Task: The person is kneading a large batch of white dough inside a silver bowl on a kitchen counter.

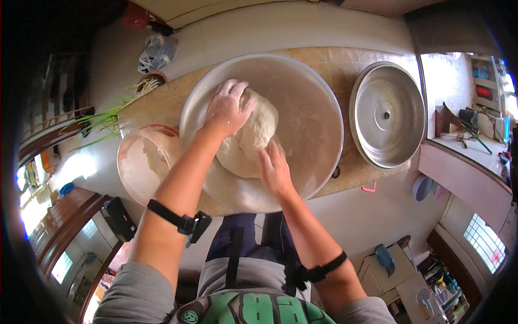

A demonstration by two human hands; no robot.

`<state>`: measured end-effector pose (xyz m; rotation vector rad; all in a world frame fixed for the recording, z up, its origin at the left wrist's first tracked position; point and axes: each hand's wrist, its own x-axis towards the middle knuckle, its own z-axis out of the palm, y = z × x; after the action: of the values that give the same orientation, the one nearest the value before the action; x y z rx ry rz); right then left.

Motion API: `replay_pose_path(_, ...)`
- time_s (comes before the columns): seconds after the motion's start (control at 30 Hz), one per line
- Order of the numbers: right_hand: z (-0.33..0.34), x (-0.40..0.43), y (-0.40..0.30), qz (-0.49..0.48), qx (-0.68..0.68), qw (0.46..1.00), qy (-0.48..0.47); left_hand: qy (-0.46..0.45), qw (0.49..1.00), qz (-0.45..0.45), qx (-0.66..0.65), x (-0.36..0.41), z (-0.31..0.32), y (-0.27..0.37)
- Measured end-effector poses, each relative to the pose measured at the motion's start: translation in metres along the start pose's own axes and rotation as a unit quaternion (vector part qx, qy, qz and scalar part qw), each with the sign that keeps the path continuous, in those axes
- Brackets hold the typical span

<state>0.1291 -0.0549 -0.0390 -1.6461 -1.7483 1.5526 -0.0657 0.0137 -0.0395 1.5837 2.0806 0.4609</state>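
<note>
A large mass of pale dough (pixel 264 117) lies in the left half of a wide, round, shallow metal basin (pixel 307 105). One part of it is folded over the rest, leaving a rough edge. My left hand (pixel 230 108) grips the dough's upper left side, fingers curled over it and dusted white. At the dough's right edge, my right hand (pixel 275 168) holds its side, with the far fingertips partly hidden. Smears of flour or dough coat the basin's floor.
The basin stands on a brown table (pixel 323 60). Left of it is a pinkish plastic tub (pixel 133 166) with residue inside. A round metal lid (pixel 372 109) with a central knob fitting lies to the right. Green onions (pixel 107 115) stick out past the table's left end.
</note>
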Motion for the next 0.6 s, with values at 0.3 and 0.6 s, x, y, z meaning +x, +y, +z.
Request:
replay_pose_path(0.3, -0.025, 0.036, 0.026, 0.224, 0.152, 0.956, 0.112, 0.075, 0.995, -0.008, 0.066, -0.023, 0.059, 0.003)
replay_pose_path(0.6, -0.060, 0.050, -0.021, -0.032, -0.293, 0.925, 0.242, 0.134, 0.990, -0.007, 0.053, -0.050, 0.060, -0.006)
